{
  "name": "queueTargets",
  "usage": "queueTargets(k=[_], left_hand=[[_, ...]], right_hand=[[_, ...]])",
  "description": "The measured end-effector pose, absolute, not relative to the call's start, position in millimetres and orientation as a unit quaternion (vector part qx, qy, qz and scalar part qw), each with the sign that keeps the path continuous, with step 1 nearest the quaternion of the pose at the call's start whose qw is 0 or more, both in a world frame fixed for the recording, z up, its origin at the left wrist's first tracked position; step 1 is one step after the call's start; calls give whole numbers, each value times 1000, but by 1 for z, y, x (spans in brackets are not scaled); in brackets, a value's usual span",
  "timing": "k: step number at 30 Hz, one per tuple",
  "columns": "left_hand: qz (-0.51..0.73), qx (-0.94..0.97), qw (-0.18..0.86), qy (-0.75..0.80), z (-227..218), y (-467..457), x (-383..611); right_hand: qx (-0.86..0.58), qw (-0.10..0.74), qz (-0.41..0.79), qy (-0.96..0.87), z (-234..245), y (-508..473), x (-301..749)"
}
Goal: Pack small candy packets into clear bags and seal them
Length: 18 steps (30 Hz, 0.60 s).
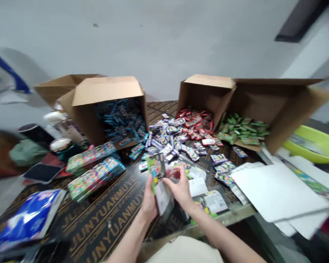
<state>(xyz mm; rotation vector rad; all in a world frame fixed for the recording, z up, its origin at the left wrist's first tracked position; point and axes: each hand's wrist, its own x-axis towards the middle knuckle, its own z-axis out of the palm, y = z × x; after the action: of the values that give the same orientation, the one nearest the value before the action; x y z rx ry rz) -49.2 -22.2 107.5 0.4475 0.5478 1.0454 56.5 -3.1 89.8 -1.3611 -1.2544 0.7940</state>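
Left hand (148,203) gripping foil packet (157,168); right hand (181,189) pinching its edge. Two neat stacks (95,178) left on bench (106,223); loose heap (175,137) remains far, before tipped cartons (106,106).

Open cardboard cartons (106,91) (a lime-green plastic basin (320,144) alongside)

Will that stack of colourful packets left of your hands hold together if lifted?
Probably not: the stack of colourful packets looks like thin, light, flexible sachets. Their glossy faces may slide, and it lies slightly fanned, so it could spill.
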Motion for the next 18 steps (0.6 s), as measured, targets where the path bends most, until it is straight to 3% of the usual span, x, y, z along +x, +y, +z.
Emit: queueTargets(k=[4, 12, 18], left_hand=[[418, 235, 800, 362, 95, -24, -74], [364, 384, 730, 432, 44, -9, -89], [405, 417, 717, 384, 93, -37, -90]], right_hand=[[-515, 511, 181, -664, 112, -2, 72], [-420, 395, 207, -790, 135, 15, 86], [-285, 281, 276, -874, 138, 10, 93]])
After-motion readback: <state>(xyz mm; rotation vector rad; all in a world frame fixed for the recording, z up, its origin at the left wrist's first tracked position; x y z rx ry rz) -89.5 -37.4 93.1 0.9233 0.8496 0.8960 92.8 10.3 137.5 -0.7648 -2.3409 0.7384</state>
